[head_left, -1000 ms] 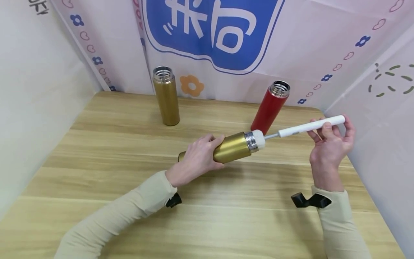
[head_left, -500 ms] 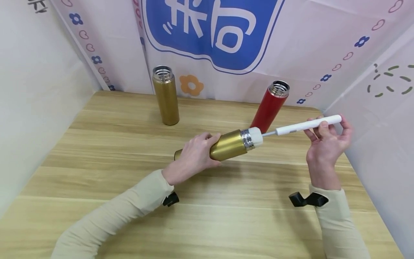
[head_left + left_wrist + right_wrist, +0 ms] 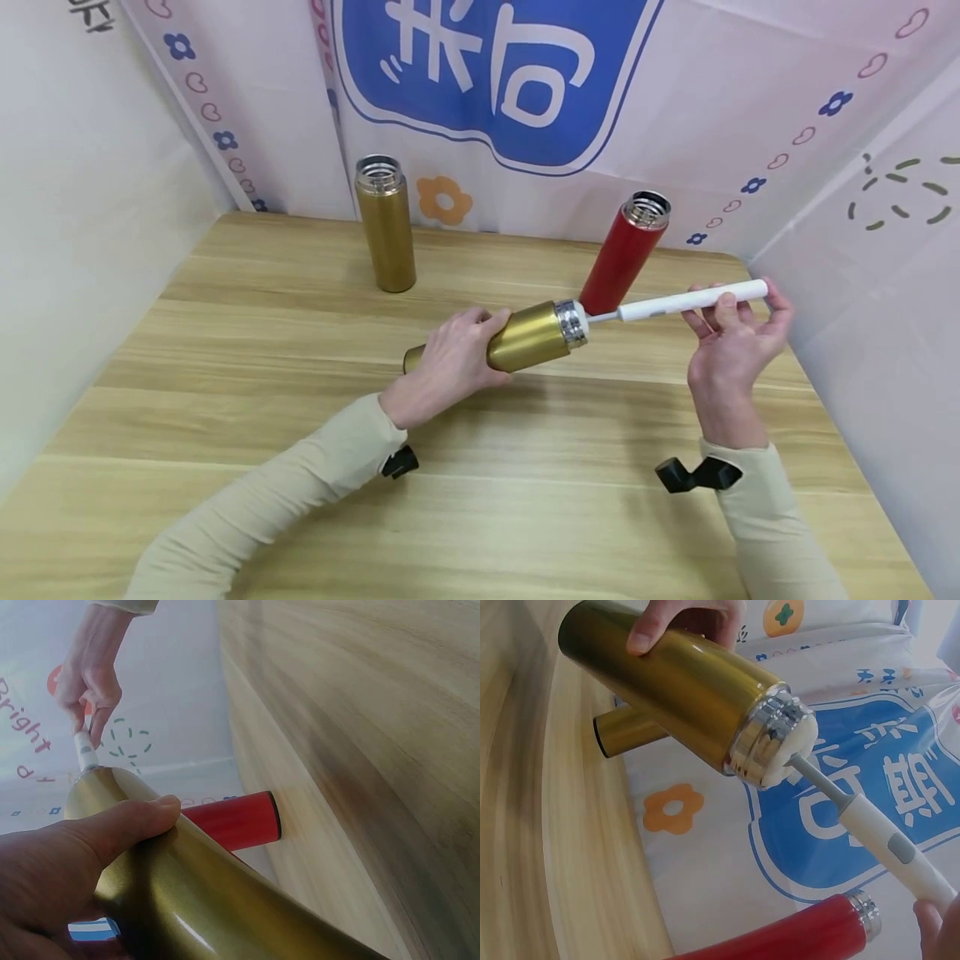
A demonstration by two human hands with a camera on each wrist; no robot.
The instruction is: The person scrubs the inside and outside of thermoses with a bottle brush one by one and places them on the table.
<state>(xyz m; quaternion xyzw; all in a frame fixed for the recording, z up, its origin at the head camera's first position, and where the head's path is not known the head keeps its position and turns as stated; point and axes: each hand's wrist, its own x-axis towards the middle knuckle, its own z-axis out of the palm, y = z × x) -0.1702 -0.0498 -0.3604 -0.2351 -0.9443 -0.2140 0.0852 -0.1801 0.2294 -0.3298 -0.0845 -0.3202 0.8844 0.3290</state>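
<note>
My left hand (image 3: 457, 354) grips a gold thermos bottle (image 3: 528, 337) round its body, tilted nearly level with its mouth to the right. In the right wrist view its steel threaded neck (image 3: 769, 739) shows, with a white sponge head (image 3: 801, 746) mostly inside the mouth. The sponge belongs to a bottle brush with a grey stem and white handle (image 3: 675, 302). My right hand (image 3: 735, 350) holds that handle near its far end, thumb and fingers pinching it. The left wrist view has my left thumb (image 3: 139, 825) across the gold body.
A second gold bottle (image 3: 388, 229) stands lidless at the back left of the wooden table (image 3: 225, 367). A red bottle (image 3: 626, 254), also lidless, stands behind the brush. A printed cloth (image 3: 712, 108) hangs behind the table, with pale walls at both sides.
My right hand has moved left with the brush, and the sponge head has sunk from sticking well out to mostly inside the gold bottle's mouth. My left hand keeps its grip.
</note>
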